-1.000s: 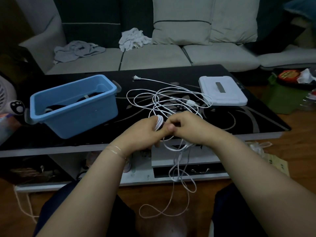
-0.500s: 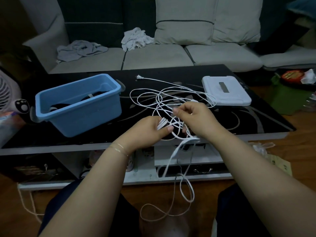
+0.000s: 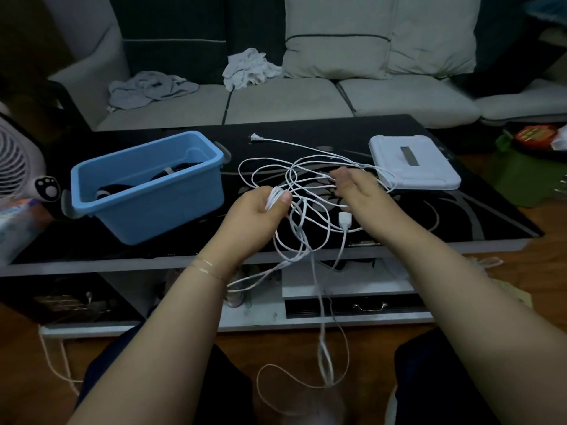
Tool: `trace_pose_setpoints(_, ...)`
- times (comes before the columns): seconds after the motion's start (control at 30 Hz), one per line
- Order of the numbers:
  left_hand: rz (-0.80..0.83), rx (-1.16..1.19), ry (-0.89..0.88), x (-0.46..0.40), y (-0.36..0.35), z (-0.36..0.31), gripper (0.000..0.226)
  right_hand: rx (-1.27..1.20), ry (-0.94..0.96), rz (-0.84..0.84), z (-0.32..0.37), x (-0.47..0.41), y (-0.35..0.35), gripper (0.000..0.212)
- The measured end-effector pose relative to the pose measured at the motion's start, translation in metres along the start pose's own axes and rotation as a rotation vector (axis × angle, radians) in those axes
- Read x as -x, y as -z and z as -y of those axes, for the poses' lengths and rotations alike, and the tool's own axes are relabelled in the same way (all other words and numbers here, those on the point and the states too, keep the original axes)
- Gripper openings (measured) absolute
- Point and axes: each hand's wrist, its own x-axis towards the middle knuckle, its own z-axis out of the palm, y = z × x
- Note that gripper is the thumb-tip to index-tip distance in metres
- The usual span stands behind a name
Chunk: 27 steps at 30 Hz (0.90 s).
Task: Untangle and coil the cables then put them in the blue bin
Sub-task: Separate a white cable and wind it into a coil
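A long white cable (image 3: 310, 167) lies tangled on the black glass table (image 3: 460, 216), its two-pin plug (image 3: 255, 137) at the far end. My left hand (image 3: 257, 210) grips a small bundle of coiled turns of this cable. My right hand (image 3: 357, 187) reaches into the tangle just right of it, fingers around a strand. A white inline block (image 3: 344, 218) hangs below my right wrist, and loops drop past the table edge to the floor. The blue bin (image 3: 147, 185) stands left of my hands with dark coiled cables (image 3: 181, 167) inside.
A white flat box (image 3: 412, 161) lies at the table's right back. A fan (image 3: 18, 161) stands at the far left, a green stool (image 3: 527, 173) at the right. Behind the table is a sofa with cloths (image 3: 248, 69) on it. My knees are below.
My right hand has moved away from the left, up and to the right into the tangle, drawing out cable. My left hand has risen with its coil.
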Motion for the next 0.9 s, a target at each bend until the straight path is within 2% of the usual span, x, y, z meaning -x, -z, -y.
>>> trace_pose_setpoints(0.07,0.029,0.272,0.041,0.002,-0.003,-0.003,0.038,-0.242,-0.037,0.187,0.005,0.007,-0.007,0.086)
trace_pose_setpoints(0.13,0.035,0.525,0.102,0.002,-0.006,-0.006,0.035,-0.240,-0.035,0.335,0.004,0.015,-0.020,0.089)
trace_pose_setpoints(0.2,0.036,0.654,0.124,0.000,-0.007,-0.005,0.039,-0.208,-0.057,0.410,0.000,0.021,-0.035,0.089)
trace_pose_setpoints(0.3,0.004,0.818,0.139,-0.003,-0.004,-0.003,0.045,-0.247,-0.188,0.416,-0.002,0.022,-0.045,0.058)
trace_pose_setpoints(0.33,-0.023,0.877,0.156,-0.005,-0.003,-0.002,0.043,-0.242,-0.231,0.382,-0.001,0.022,-0.045,0.043)
trace_pose_setpoints(0.37,-0.061,0.931,0.188,-0.007,-0.001,-0.001,0.041,-0.202,-0.252,0.325,0.000,0.021,-0.044,0.041)
trace_pose_setpoints(0.47,-0.244,1.094,0.366,-0.013,0.007,0.007,0.041,-0.026,-0.156,0.116,0.005,0.015,-0.034,0.076)
trace_pose_setpoints(0.5,-0.311,1.142,0.419,-0.015,0.010,0.009,0.041,-0.014,-0.121,0.019,0.006,0.014,-0.029,0.078)
trace_pose_setpoints(0.57,-0.427,1.237,0.473,-0.016,0.015,0.014,0.043,-0.041,-0.072,-0.129,0.006,0.010,-0.016,0.068)
trace_pose_setpoints(0.7,-0.671,1.359,0.517,-0.016,0.030,0.023,0.039,-0.029,-0.116,-0.245,0.000,0.003,0.015,0.044)
trace_pose_setpoints(0.83,-0.817,1.322,0.501,-0.014,0.033,0.027,0.036,-0.425,-0.160,-0.591,-0.012,-0.001,0.040,0.034)
trace_pose_setpoints(0.9,-0.843,1.286,0.489,-0.014,0.026,0.025,0.036,-0.673,-0.154,-0.623,-0.016,-0.001,0.042,0.023)
